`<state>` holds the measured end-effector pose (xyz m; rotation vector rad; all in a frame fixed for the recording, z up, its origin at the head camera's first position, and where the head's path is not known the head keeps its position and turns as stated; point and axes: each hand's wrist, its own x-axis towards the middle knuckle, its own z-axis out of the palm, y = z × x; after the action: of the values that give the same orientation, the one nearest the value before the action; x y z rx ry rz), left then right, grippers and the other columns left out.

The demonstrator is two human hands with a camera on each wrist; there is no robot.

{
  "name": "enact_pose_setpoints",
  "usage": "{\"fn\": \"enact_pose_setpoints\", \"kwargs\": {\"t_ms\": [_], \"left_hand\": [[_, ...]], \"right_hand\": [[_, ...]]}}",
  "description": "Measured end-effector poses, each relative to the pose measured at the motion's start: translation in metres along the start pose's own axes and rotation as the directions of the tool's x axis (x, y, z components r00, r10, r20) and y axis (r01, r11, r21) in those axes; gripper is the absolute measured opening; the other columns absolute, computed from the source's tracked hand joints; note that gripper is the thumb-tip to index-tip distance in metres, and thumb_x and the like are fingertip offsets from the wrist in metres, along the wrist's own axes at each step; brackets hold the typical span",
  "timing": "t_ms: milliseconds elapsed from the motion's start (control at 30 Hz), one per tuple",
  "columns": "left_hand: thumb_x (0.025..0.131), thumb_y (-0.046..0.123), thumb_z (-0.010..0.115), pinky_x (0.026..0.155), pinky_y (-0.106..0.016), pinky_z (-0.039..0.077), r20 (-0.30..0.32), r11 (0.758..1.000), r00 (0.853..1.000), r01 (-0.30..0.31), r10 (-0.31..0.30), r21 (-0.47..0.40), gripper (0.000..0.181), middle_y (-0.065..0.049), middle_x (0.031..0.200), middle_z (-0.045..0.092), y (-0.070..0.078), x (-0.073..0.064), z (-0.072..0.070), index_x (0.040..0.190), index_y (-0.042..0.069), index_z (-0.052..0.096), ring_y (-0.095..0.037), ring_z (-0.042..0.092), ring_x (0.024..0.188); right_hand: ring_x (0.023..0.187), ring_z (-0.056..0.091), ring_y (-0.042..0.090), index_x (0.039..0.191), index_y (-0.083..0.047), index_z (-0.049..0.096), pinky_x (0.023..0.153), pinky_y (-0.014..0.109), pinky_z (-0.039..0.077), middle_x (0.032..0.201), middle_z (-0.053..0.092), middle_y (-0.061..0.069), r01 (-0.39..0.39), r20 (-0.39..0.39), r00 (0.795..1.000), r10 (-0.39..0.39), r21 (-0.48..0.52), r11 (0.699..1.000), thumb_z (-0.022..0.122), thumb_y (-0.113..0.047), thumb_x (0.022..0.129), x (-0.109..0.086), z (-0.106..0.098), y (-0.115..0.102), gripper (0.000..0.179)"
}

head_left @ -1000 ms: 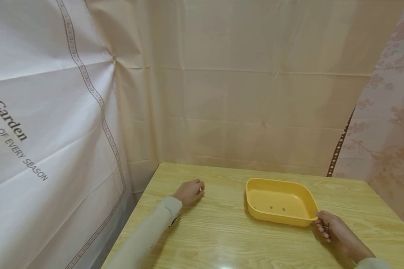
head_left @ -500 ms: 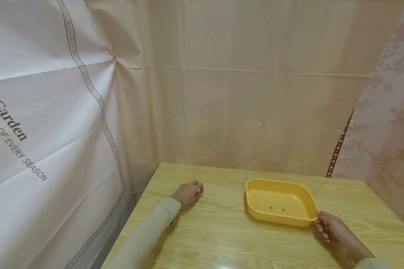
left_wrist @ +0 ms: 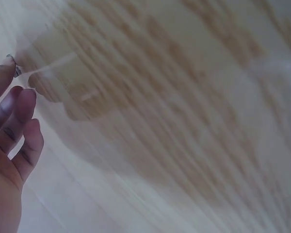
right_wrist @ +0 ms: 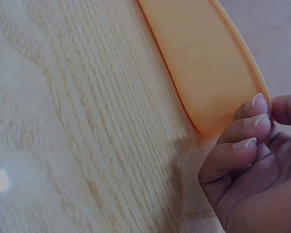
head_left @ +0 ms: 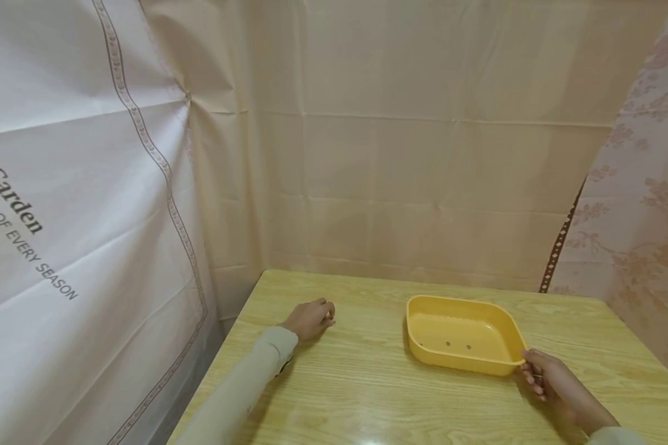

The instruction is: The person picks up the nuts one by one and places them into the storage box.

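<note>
My left hand (head_left: 310, 319) is low over the left part of the table, its thumb and a finger pinching a small metal nut (left_wrist: 17, 72). Most of the nut is hidden by the fingertips. On the right, my right hand (head_left: 553, 383) grips the near right corner of a yellow plastic tray (head_left: 461, 363), thumb on the rim and fingers curled under it. Inside the tray lie a few small ring-like metal pieces, one nut (head_left: 448, 343) near the middle and another nut (head_left: 469, 347) right of it.
The wood-grain table (head_left: 339, 395) reaches back to a beige hanging cloth (head_left: 401, 185). A white printed cloth (head_left: 89, 235) hangs along the left side, and a floral cloth (head_left: 640, 210) at the right.
My left hand has shifted very slightly left, and a dark bit now shows at its fingertips. The right hand and the tray have stayed in place.
</note>
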<state>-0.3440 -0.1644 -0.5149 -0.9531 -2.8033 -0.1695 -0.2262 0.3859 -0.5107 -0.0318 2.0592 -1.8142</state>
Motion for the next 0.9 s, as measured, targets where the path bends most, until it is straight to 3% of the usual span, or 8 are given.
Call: {"fn": "enact_pose_setpoints", "kwargs": {"t_ms": [467,900], "left_hand": [[0.1,0.017,0.07,0.07,-0.028,0.054,0.05,0.999,0.998,0.038,-0.037,-0.024,0.013,0.004,0.086,0.06,-0.0002,0.004,0.0003,0.088,0.015,0.065,-0.013,0.062,0.08],[0.103,0.019,0.062,0.078,-0.032,0.056,0.13,0.998,0.991,0.047,-0.042,-0.041,0.014,-0.001,0.092,0.065,-0.0006,0.0011,-0.0049,0.099,0.008,0.07,-0.019,0.064,0.088]], "right_hand": [[0.059,0.047,0.006,0.092,-0.014,0.053,0.052,0.021,0.043,0.076,0.053,-0.007,0.027,0.007,1.0,-0.027,-0.005,1.0,0.033,-0.036,0.113,0.0008,-0.001,0.0022,0.037],[0.059,0.047,0.006,0.093,-0.014,0.053,0.053,0.023,0.044,0.076,0.053,-0.007,0.014,-0.014,1.0,-0.014,-0.016,1.0,0.035,-0.038,0.113,0.0009,-0.001,0.0034,0.036]]}}
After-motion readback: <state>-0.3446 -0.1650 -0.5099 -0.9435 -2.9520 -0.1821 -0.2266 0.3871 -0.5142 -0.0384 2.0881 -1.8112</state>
